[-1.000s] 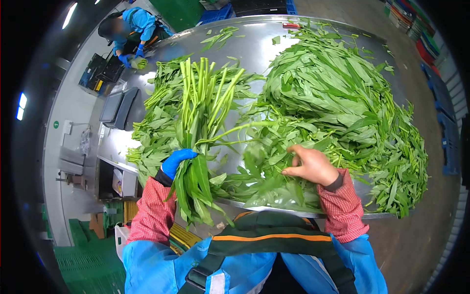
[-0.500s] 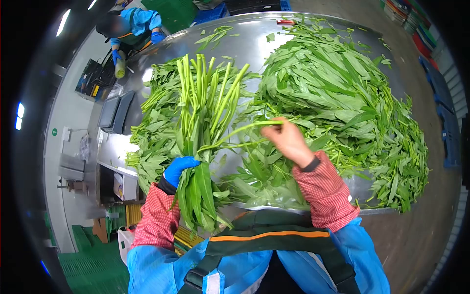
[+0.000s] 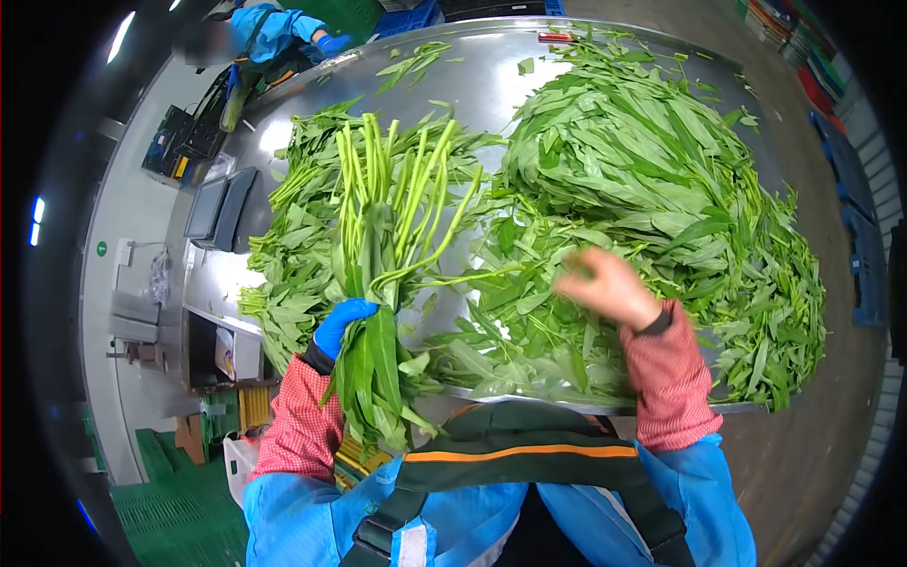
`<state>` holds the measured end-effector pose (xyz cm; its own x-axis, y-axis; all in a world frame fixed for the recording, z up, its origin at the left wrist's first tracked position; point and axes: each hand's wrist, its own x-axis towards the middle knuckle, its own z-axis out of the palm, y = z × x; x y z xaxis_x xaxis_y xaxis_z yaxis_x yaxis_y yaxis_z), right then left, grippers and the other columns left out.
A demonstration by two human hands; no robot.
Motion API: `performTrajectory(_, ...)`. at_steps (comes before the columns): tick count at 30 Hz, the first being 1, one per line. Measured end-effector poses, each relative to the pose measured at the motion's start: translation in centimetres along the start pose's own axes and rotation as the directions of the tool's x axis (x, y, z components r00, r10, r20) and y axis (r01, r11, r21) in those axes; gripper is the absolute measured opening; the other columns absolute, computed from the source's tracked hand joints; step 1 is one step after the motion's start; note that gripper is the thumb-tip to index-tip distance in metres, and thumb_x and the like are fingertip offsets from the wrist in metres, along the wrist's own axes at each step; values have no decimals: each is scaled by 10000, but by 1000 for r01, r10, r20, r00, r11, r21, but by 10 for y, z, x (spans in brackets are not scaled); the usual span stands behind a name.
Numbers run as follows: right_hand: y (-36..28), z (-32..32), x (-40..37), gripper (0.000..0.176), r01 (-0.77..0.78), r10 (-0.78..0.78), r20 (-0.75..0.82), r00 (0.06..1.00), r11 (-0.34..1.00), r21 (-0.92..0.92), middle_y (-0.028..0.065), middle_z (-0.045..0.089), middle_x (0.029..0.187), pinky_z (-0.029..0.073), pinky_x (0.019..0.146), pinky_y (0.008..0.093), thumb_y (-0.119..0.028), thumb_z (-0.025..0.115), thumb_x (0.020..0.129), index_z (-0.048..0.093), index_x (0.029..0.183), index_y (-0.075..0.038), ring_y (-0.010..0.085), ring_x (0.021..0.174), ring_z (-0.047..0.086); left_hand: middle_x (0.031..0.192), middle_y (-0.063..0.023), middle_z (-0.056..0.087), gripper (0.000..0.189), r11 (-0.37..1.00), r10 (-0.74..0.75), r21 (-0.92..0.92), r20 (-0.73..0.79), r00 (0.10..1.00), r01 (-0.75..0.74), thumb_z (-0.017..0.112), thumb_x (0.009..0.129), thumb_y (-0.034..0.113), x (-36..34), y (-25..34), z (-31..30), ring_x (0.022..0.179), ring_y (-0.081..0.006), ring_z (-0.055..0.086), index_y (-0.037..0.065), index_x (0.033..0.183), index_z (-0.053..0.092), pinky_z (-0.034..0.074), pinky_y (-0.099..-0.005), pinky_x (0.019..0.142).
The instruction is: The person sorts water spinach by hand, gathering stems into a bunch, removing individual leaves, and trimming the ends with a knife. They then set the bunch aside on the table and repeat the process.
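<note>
My left hand [image 3: 340, 321], in a blue glove, grips a bunch of green leafy stems [image 3: 383, 236]; the stalks point away from me and the leaves hang down over the near table edge. My bare right hand [image 3: 605, 283] is blurred with motion over loose greens in the middle of the steel table [image 3: 472, 90]. Its fingers are curled, and I cannot tell whether it holds a stem. A big heap of leafy greens [image 3: 633, 161] lies to the right, a smaller pile [image 3: 298, 246] to the left.
A person in a blue jacket and blue gloves [image 3: 274, 33] works at the table's far left corner. A scale or screen [image 3: 222, 208] sits by the left edge. Green crates [image 3: 179, 510] stand on the floor at lower left, stacked crates [image 3: 822, 66] at upper right.
My right hand reached up to a long stem, then drew back right and down over the loose greens. The stem now lies against the bunch in my left hand. The co-worker shifted.
</note>
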<state>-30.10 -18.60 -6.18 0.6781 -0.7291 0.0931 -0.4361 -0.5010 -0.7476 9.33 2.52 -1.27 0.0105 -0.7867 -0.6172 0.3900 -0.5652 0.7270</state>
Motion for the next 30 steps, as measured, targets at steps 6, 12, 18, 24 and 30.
performTrajectory(6, -39, 66, 0, 915, -239, -173, 572, 802, 785, 572, 187, 533, 1231, 417, 994, 416, -588, 670, 751, 344, 1392, -21, 294, 1186, 501, 1157, -156, 603, 510, 988, -87, -121, 67, 994, 94, 616, 808, 246, 3, 23, 42, 1060, -260, 594, 5, 1248, 521, 484, -404, 924)
performTrajectory(12, -14, 80, 45, 1099, -184, -143, 146, 979, -307, 934, 168, 436, 1360, 333, 1064, 501, -803, 505, 697, 209, 1458, -67, 314, 1294, 393, 1154, -139, 618, 576, 859, 109, 477, 190, 976, -188, 684, 764, 52, 15, 16, 110, 968, -230, 646, 5, 1298, 474, 515, -349, 868)
performTrajectory(18, -1, 82, 56, 1083, -29, 36, 59, 998, -559, 829, 237, 584, 1147, 392, 997, 581, -841, 454, 691, 372, 1376, -6, 437, 1175, 493, 1090, -217, 538, 859, -81, 425, 976, 218, 879, -203, 715, 708, 131, 25, -26, 152, 892, -396, 605, 170, 1449, 281, 510, -456, 745)
performTrajectory(24, 6, 75, 52, 900, 39, -19, -67, 998, -643, 765, 224, 637, 991, 433, 968, 564, -735, 464, 805, 494, 1250, 46, 404, 1057, 577, 1213, -233, 490, 984, -155, 321, 982, 157, 934, -111, 800, 615, 180, 30, -21, 172, 1005, -409, 556, 168, 1446, 274, 494, -461, 803)
performTrajectory(30, 1, 70, 40, 732, 65, 159, 36, 987, -584, 809, 153, 639, 832, 483, 878, 513, -659, 390, 895, 606, 1045, 25, 351, 874, 618, 1393, -220, 385, 996, -197, 337, 909, 414, 846, -367, 844, 600, 325, 42, -20, 156, 1198, -394, 462, 161, 1431, 322, 385, -443, 1010)
